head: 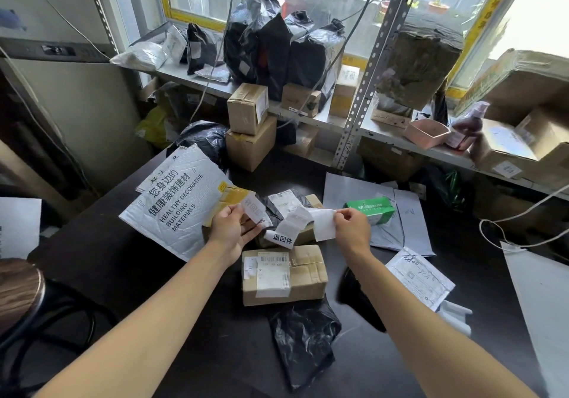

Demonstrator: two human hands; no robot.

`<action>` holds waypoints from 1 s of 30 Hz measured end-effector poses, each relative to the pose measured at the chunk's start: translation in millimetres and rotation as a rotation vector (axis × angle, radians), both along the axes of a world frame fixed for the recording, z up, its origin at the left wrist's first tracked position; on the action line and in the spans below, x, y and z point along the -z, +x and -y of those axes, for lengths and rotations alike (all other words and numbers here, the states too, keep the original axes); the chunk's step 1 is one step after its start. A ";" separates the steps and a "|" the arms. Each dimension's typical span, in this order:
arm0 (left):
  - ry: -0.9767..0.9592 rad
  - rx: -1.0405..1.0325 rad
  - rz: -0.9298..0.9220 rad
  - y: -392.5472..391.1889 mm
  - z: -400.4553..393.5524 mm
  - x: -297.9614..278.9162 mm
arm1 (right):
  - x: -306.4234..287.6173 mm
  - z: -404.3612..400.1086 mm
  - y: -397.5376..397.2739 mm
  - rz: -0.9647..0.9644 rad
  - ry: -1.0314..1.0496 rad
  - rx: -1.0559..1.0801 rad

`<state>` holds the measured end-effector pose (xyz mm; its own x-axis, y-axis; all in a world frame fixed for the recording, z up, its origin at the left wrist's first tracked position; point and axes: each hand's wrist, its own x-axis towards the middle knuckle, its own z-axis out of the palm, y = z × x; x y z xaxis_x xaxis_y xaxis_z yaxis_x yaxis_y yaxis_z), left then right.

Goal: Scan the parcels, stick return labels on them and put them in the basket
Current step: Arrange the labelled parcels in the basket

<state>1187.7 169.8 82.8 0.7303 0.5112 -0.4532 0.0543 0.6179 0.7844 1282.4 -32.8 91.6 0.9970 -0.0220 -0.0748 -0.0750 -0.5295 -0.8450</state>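
Note:
Over the middle of the dark table, my left hand [231, 228] pinches one white return label [253, 209] by its edge. My right hand [351, 228] pinches the end of a curling strip of labels [303, 223], whose loose end shows printed characters. Below the hands lies a cardboard parcel [284, 274] with a barcode label on top. A black bag parcel [303, 339] lies in front of it. More parcels sit under the strip, partly hidden. A large white padded mailer [175, 200] lies to the left. No scanner or basket shows.
A green-and-white pack [371, 209] and grey mailers [409, 225] lie on the right of the table [123, 271]. A white labelled envelope [420, 277] sits nearer. Behind, metal shelves [363, 89] hold boxes, black bags and a pink tray [426, 132]. A stool [18, 293] stands at left.

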 end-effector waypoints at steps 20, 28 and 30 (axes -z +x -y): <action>1.265 0.214 -0.019 -33.6 24.0 40.7 | 10.8 -63.9 -43.4 -0.525 0.366 -0.421; 0.655 0.288 -0.176 -40.0 13.2 57.9 | 29.8 -48.5 -42.2 -0.408 0.019 -0.577; 0.636 0.333 -0.206 -41.3 10.1 63.9 | 31.2 -44.7 -44.2 -0.371 -0.047 -0.657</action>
